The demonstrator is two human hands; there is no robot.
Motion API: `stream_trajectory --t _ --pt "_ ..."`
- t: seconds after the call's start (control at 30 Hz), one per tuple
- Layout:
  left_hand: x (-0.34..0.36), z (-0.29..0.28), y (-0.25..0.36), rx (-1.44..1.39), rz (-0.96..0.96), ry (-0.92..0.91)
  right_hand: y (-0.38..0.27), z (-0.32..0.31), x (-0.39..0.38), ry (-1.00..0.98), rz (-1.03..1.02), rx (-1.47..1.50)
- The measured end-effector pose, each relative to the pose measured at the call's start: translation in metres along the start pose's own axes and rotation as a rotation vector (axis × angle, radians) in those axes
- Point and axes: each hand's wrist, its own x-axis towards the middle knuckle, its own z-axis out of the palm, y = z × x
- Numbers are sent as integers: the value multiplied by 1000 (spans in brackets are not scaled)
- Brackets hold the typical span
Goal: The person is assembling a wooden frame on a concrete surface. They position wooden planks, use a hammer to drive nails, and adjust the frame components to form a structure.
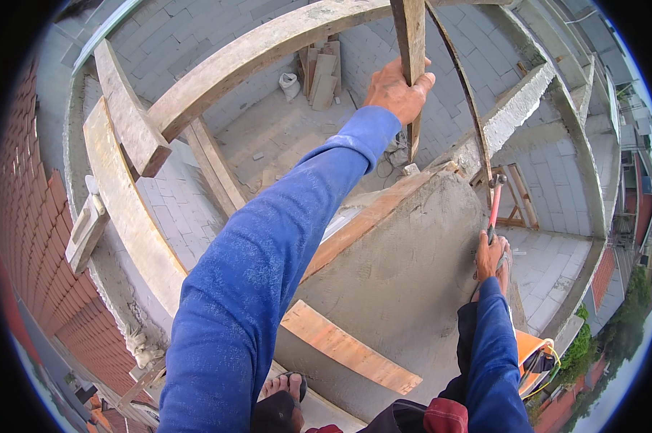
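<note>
My left hand (397, 92), at the end of an outstretched blue-sleeved arm, is wrapped round an upright wooden beam (410, 29). The beam's lower end hangs below the hand, over the deep room. At the right, my right hand (488, 254) grips a hammer (494, 202) with a red and black handle, its head pointing up. The hammer head is close to a thin, dark curved strip (464, 79) and the edge of a grey concrete slab (402, 267). A wooden board (376, 238) runs along the slab's left edge.
A loose plank (351, 346) lies on the slab near my sandalled foot (283, 386). Long beams (246, 65) span the open drop at the left. Far below, boards (324, 79) lean by a white sack (289, 85). An orange bucket (529, 353) stands at the right.
</note>
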Motion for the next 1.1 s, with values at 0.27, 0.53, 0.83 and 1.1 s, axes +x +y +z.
stream_trajectory --t 0.27,0.53,0.83,1.1 --pt "17 84 -13 51 18 -170 -36 -21 15 -285 398 339" --pt "38 138 -16 168 60 -258 -17 -18 0 -37 -30 -145" --pt "40 201 -11 316 -15 -632 0 27 18 -103 400 721" --pt "64 199 -9 193 26 -543 -80 -29 83 53 491 1325"
